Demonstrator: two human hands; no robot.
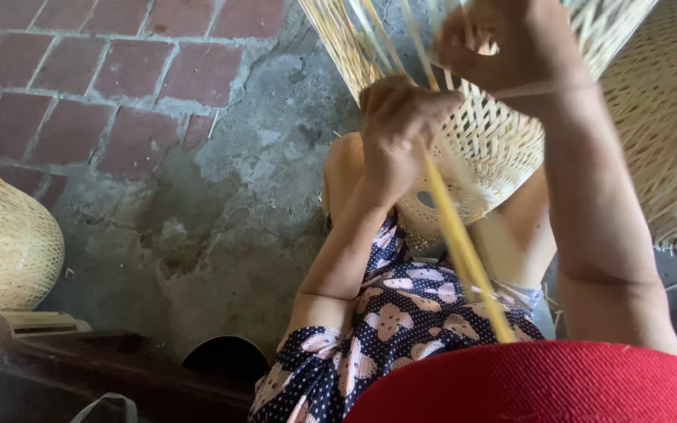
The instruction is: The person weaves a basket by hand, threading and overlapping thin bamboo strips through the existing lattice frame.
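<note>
Red brim (542, 384) is edging the view; left hand (401, 129) is pinching a strip (464, 243), right hand (511, 47) is gripping the basket (487, 141); steady tension seems key.

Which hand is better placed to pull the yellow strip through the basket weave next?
Likely left. The left hand is closed on the yellow strip against the basket; the right hand is higher, gripping the basket's loose strands.

Your woven basket (487, 149) and its upright strips (354, 39) block the front; a finished basket (1, 243) crowds the left. Between them, bare concrete floor (221, 227) lies open.
</note>
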